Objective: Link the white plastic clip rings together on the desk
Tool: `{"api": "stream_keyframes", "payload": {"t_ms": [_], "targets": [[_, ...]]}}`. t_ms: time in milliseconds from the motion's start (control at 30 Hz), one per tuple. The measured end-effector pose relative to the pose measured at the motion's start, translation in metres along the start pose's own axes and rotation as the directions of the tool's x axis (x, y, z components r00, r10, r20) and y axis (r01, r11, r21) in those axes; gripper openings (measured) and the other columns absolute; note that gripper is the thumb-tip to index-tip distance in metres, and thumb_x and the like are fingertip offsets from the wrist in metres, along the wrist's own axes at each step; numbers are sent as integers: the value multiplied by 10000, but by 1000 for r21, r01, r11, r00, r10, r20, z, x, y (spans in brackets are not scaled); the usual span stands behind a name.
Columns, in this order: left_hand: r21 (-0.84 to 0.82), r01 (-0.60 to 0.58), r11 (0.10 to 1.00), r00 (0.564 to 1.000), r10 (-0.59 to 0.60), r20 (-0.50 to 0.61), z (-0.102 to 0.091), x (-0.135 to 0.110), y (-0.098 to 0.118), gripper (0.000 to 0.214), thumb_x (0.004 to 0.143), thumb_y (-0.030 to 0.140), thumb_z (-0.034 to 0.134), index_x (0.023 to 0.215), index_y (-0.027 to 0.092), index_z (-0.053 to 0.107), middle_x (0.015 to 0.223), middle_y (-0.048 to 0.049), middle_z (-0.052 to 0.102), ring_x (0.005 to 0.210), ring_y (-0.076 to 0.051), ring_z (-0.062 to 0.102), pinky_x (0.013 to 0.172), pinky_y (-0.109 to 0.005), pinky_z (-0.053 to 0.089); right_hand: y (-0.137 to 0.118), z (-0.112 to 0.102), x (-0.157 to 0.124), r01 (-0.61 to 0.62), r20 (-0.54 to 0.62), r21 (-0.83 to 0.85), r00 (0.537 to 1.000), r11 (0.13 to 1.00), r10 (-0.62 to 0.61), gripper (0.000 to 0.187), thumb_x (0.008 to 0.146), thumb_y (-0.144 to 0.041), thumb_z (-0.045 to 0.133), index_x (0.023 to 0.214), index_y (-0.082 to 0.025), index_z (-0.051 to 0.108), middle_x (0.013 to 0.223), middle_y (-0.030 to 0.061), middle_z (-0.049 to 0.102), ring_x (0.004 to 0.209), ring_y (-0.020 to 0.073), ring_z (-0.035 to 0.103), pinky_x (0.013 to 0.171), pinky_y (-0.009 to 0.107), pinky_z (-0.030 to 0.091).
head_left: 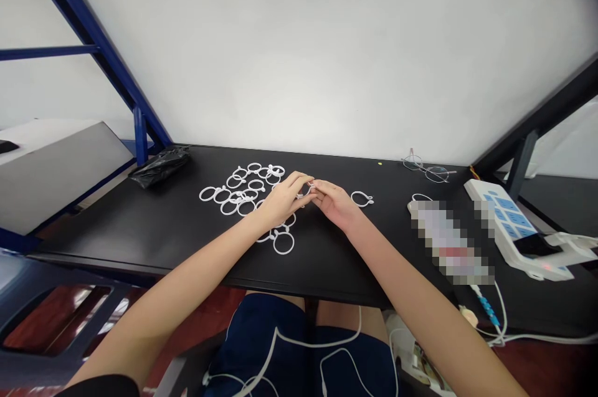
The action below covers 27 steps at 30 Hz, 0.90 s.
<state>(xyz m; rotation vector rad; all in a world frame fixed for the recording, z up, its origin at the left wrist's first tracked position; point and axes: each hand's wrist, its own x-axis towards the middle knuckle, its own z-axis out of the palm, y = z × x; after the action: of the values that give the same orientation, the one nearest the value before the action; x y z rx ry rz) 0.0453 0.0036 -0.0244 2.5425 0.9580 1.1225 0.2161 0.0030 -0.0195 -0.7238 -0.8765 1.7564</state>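
Dark shorts [280, 347] and a white cable [275, 338] trailing across the lap fill the six o'clock edge, just under the near rim of the black table [116, 232].

At about ten o'clock on the table a crumpled black bag [161, 166] lies off to the side, well apart from the hands. To its right, from eleven toward twelve o'clock, loose white rings [243, 191] are spread flat in a heap, some overlapping, within easy reach of the left hand [280, 200]. That hand rests over the heap's right edge, its fingers curled in and pinched at the tips. It meets the right hand [339, 205] fingertip to fingertip at the table's middle, both closed on one small ring piece [312, 187] held between them just above the surface; how the piece is gripped is too small to tell. Bringing both hands together like this looks suited to fine work on a small part.

A single ring [362, 199] lies alone just right of the right hand, apart from the heap. Farther toward two o'clock lie glasses [427, 167], and at three o'clock a power strip [509, 219].
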Motion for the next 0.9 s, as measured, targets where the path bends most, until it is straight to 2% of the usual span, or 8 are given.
{"api": "stream_keyframes", "payload": {"t_ms": [67,167,267,367,600,900], "targets": [[20,13,1000,999,-13,-33,-1,0,-1,281,972,395,471,1154,187,523,1029,-78,577,771,-150,578,703,-290,521,1,2,-1,32,6,-25,999,999,-32,200,582,-260,880,729,-193,763,731,-21,722,736,106,650,807,253,523],[57,17,998,995,-12,-96,-2,-1,-1,272,990,391,413,1029,166,559,875,-52,564,725,-145,552,649,-267,480,3,5,-3,78,21,-93,997,993,-76,211,564,-256,891,723,-188,770,780,2,750,774,130,675,863,290,528],[52,-26,998,990,33,-140,-2,-2,-2,316,1010,298,305,866,165,553,762,-37,555,678,-139,532,637,-266,451,5,7,-3,90,20,-147,996,985,-88,207,564,-280,892,707,-193,771,741,-2,744,719,123,671,821,298,540],[35,-56,998,982,61,-179,-1,-4,-3,345,992,228,273,759,171,521,678,-26,533,608,-131,504,592,-264,419,6,9,-5,87,14,-172,996,981,-86,194,555,-271,895,681,-196,767,717,-12,731,680,107,653,765,274,540],[18,-59,998,975,62,-214,0,-5,0,331,962,194,315,688,174,500,623,-8,535,546,-110,498,556,-243,397,7,12,-7,110,46,-202,994,973,-103,161,584,-276,881,646,-194,758,632,-21,678,640,95,604,683,252,510],[36,-1,999,986,7,-164,1,-4,-1,340,954,211,311,650,186,463,582,6,506,516,-106,473,540,-242,379,9,11,-6,105,34,-240,994,965,-100,206,581,-335,875,647,-191,744,639,-9,675,638,114,599,709,289,517]]}}
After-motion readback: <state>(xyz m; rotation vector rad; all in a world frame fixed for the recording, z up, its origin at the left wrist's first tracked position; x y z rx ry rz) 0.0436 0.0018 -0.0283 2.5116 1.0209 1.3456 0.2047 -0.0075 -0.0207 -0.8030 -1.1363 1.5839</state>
